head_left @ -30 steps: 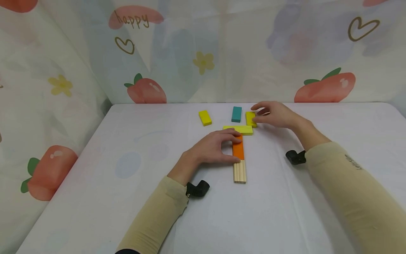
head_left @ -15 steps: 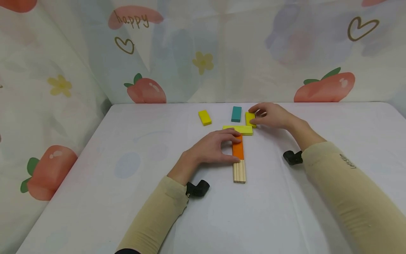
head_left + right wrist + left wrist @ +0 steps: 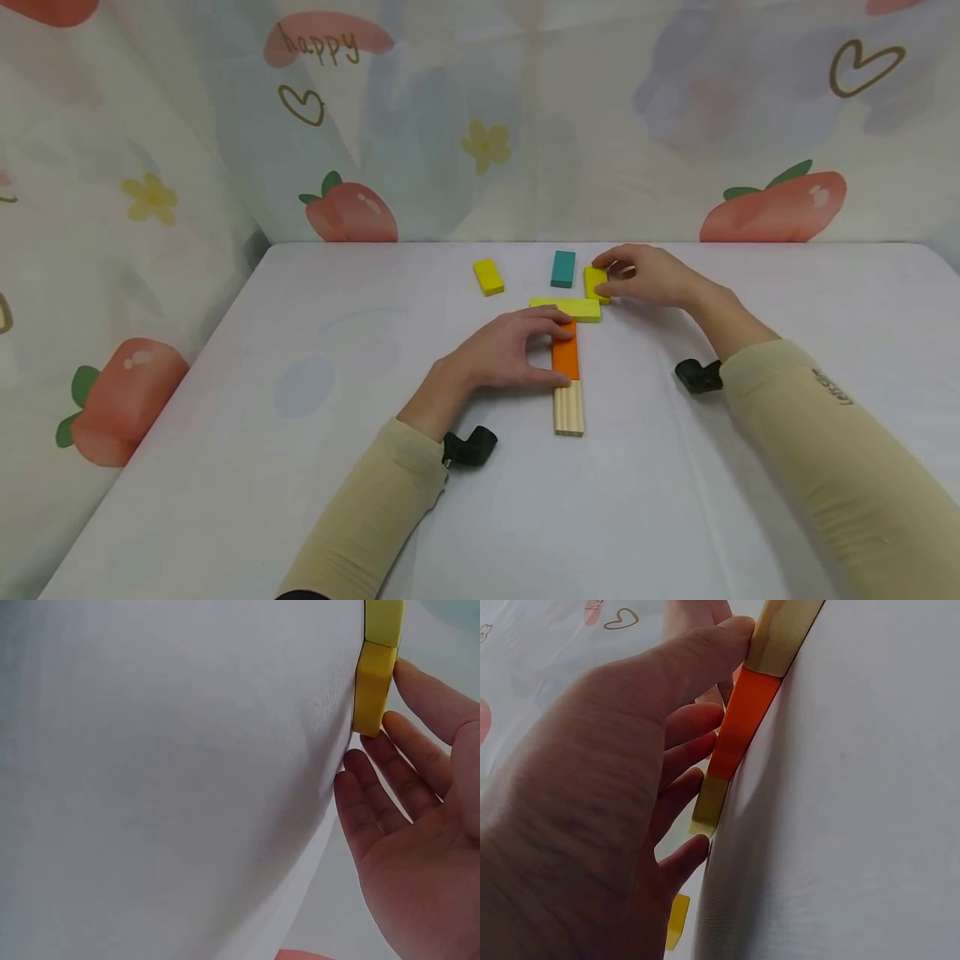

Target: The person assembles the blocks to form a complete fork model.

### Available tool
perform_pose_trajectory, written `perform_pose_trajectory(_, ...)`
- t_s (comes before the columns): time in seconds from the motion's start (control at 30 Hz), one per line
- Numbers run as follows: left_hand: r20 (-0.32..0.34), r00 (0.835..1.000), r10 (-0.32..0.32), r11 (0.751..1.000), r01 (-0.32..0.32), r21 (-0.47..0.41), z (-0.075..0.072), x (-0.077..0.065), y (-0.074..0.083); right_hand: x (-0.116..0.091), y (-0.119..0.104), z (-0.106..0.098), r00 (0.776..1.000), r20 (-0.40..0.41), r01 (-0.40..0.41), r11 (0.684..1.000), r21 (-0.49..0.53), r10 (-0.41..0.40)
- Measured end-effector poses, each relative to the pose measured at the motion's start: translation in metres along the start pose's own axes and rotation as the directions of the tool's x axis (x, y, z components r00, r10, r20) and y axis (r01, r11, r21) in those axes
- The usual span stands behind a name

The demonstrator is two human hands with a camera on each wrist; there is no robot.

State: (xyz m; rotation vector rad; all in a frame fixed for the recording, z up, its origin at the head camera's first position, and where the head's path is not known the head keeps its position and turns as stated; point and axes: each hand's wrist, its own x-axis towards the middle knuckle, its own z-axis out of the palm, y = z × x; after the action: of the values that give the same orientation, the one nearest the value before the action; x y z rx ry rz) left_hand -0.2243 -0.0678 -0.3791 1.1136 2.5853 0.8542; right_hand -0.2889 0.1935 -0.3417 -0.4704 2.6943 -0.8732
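In the head view, my left hand (image 3: pixel 510 350) rests with thumb and fingers spread along an orange block (image 3: pixel 566 358). Its thumb tip lies where the orange block meets a plain wooden block (image 3: pixel 568 408); the other fingers reach toward a yellow-green block (image 3: pixel 581 311) laid crosswise at the far end. The left wrist view shows these blocks end to end, with fingertips along them. My right hand (image 3: pixel 648 275) pinches a yellow block (image 3: pixel 373 690) between thumb and fingers. In the right wrist view this block meets the yellow-green block (image 3: pixel 384 622).
A teal block (image 3: pixel 562 269) lies just left of the right hand's block. Farther left is another yellow block (image 3: pixel 488 277). All are on a white-covered table (image 3: pixel 262 500), with a fruit-printed curtain (image 3: pixel 570 125) behind its back edge.
My right hand has come slightly left and lower, and its fingers have settled onto the yellow block. The left hand and the other blocks stay as they were.
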Motion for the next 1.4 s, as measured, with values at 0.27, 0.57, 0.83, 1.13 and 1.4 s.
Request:
perform_pose_trajectory(0.27,0.002,1.0,-0.017,1.0,0.017,0.014,0.0025,-0.0026,0.0031,-0.0034,0.0024,0.0017,1.0,-0.002,0.011,1.0,-0.004,-0.011)
perform_pose_trajectory(0.57,0.001,1.0,-0.025,0.999,0.025,0.026,0.0028,-0.0036,0.0043,-0.0054,0.0014,0.002,1.0,-0.009,0.018,1.0,-0.015,-0.018)
perform_pose_trajectory(0.83,0.007,1.0,-0.021,0.999,0.021,0.027,0.0017,-0.0058,0.007,-0.006,0.0015,0.0016,1.0,-0.006,0.02,1.0,-0.016,-0.02)
perform_pose_trajectory(1.13,-0.002,1.0,-0.005,0.999,0.005,0.043,0.0036,-0.007,0.0062,-0.0081,0.0018,0.0025,1.0,-0.006,0.017,1.0,-0.017,-0.017)
perform_pose_trajectory(1.4,-0.023,0.999,0.026,0.992,-0.023,0.125,0.0037,-0.0075,0.0091,-0.0088,0.0022,0.0022,1.0,-0.014,0.024,0.999,-0.022,-0.024)
